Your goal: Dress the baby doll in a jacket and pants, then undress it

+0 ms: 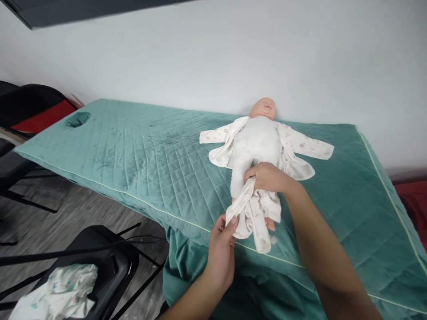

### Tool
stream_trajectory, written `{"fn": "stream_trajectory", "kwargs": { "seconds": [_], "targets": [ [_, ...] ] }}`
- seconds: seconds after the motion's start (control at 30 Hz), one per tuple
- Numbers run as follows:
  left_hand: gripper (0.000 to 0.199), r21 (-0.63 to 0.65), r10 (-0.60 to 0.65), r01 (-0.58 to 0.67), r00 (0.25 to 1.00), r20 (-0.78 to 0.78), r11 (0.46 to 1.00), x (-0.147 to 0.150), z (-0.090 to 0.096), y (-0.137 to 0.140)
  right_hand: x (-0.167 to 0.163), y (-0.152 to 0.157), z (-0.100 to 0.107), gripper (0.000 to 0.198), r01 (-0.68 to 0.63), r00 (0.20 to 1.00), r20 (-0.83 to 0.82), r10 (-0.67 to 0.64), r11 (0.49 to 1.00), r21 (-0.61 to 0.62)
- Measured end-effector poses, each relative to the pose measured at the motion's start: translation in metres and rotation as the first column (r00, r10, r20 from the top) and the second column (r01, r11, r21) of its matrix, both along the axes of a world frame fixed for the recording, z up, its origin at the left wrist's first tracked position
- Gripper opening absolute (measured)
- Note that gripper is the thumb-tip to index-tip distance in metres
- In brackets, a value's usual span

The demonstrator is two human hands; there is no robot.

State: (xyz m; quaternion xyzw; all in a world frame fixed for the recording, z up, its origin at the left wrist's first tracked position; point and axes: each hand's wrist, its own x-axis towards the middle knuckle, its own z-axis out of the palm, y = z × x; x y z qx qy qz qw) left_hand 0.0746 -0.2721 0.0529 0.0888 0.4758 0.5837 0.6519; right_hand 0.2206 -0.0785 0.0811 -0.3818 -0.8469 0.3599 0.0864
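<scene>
A baby doll (254, 138) with a white cloth body lies on its back, head toward the wall. A white printed baby shirt (308, 143) is spread open around its torso, sleeves out to both sides. White printed baby pants (256, 213) lie bunched across its lower legs, one leg hanging toward the bed's front edge. My left hand (223, 246) pinches the left edge of the pants between thumb and fingers. Over the doll's legs, my right hand (267, 177) is closed on the upper part of the pants. One small doll foot (270, 224) shows beside the cloth.
The green quilted bed (160, 164) stands against a white wall and has a face hole (78, 119) at its far left. Below left, a black chair (115, 266) carries a crumpled printed cloth (63, 289). More black chairs (36, 102) stand further left.
</scene>
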Motion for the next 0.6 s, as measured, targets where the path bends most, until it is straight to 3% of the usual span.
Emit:
{"fn": "stream_trajectory", "kwargs": {
  "seconds": [0.13, 0.33, 0.6],
  "targets": [
    [0.024, -0.013, 0.0, -0.002, 0.997, -0.083, 1.0, 0.001, -0.008, -0.008, -0.001, -0.002, 0.001, 0.01, -0.051, 0.997, 0.067, 0.048, 0.998, 0.035],
    [0.029, -0.003, 0.047, -0.05, 0.962, -0.27, 0.999, -0.015, -0.013, -0.002, -0.003, -0.003, 0.003, 0.005, -0.016, 0.992, 0.123, 0.013, 1.0, 0.023],
    [0.047, -0.035, -0.068, 0.058, 0.897, -0.437, 0.998, -0.042, -0.026, 0.021, -0.005, -0.004, 0.001, 0.016, -0.038, 0.981, 0.195, 0.016, 0.993, 0.108]
  ]
}}
